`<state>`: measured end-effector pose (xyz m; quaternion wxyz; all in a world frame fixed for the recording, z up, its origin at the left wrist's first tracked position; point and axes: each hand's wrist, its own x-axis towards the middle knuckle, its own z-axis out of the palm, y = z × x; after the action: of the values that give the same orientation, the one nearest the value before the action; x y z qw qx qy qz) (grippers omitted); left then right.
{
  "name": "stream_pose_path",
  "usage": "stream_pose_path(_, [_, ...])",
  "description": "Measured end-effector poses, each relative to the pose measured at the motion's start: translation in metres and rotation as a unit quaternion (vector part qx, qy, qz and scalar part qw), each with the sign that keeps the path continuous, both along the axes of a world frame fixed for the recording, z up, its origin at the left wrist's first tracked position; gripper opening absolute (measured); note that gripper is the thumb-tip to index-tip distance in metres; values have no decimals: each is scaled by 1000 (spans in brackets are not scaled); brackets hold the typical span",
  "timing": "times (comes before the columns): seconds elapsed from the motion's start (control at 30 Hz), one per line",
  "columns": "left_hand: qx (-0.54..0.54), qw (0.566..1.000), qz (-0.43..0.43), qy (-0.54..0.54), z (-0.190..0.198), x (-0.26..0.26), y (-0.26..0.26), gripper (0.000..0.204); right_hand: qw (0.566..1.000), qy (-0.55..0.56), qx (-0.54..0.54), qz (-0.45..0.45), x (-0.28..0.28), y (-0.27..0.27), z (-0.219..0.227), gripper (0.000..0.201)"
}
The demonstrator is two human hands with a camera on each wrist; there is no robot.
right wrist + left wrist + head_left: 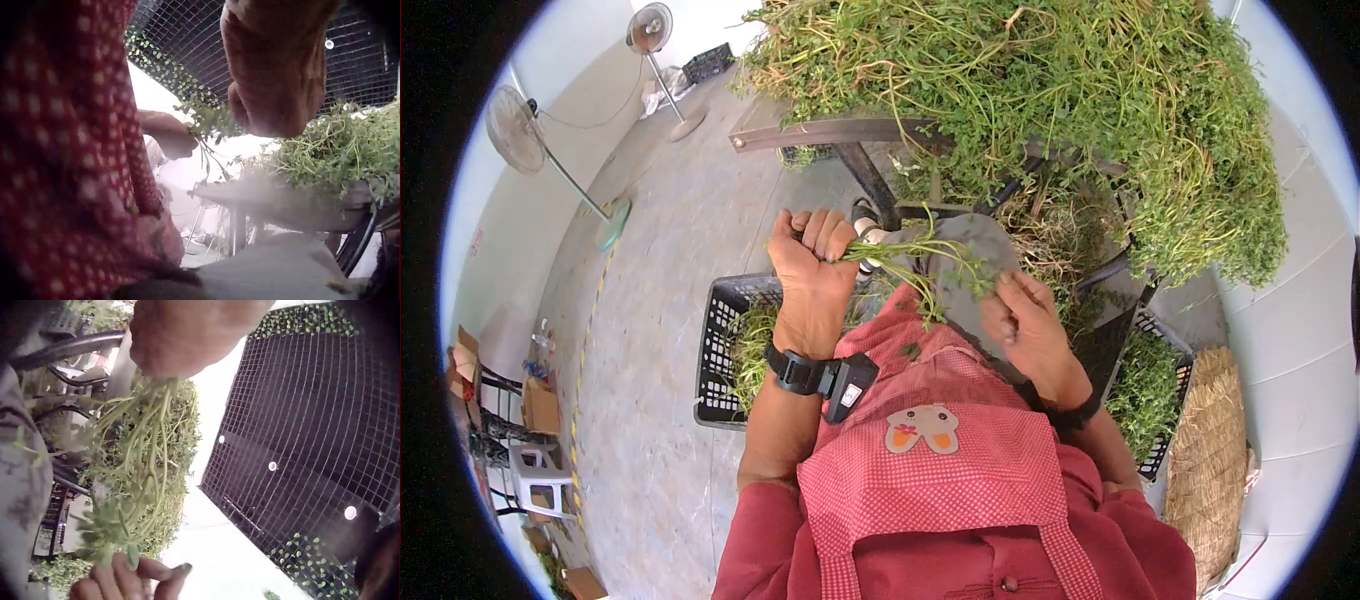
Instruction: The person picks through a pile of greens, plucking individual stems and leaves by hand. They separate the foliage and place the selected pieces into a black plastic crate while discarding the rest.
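Note:
My left hand (812, 245) grips a small bunch of green leafy stems (900, 250) by one end, fingers curled round them. The stems spread to the right in the head view, toward my right hand (1030, 325). That hand is beside the leafy tips, its fingers loosely bent. In the left wrist view the stems (150, 437) hang from the left fist (194, 337), and the right hand's fingers (119, 578) lie right at the leaves. In the right wrist view the bunch (209, 125) shows beyond the right hand (275, 75).
A large heap of green stems (1020, 80) covers a table (830, 133) in front. Black crates with greens stand left (710, 350) and right (1185, 380). A woven straw bundle (1210, 460) lies at right. Two fans (515, 130), a stool (540, 470) and boxes are farther left.

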<state>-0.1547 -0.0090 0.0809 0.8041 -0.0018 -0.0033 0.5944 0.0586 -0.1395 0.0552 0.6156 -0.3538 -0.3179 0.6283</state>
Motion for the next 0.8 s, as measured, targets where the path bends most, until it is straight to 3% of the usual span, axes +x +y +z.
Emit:
stream_pose_path(0.13, [6,1000,2,2,-1,0,-2,43,992,-104,69,-36,-4,-13,20,20])
stream_pose_path(0.17, [6,1000,2,2,0,1,-3,43,954,-262,132,-64,-8,-13,24,24])
stream_pose_path(0.2, [7,1000,1,7,2,2,-4,43,886,-413,192,-90,-12,-14,28,30])
stream_pose_path(0.23, [7,1000,0,11,3,2,-6,43,886,-412,191,-90,-17,-13,31,30])
stream_pose_path(0.3, [16,1000,-3,21,4,5,-8,43,827,-534,174,-34,-28,-7,37,42])
stream_pose_path(0.33, [23,999,-4,29,4,6,-10,43,788,-587,179,-38,-32,-4,38,37])
stream_pose_path(0.57, [19,998,-13,53,6,11,-18,43,774,-596,204,-67,-30,12,11,27])
stream_pose_path(0.67, [28,999,-16,31,6,8,-16,42,786,-587,194,-3,-31,2,17,25])
stream_pose_path(0.77, [21,998,-5,55,9,10,-17,42,754,-611,237,-39,-35,3,12,19])
stream_pose_path(0.8, [24,997,0,68,12,12,-19,42,724,-661,196,-14,-36,3,15,21])
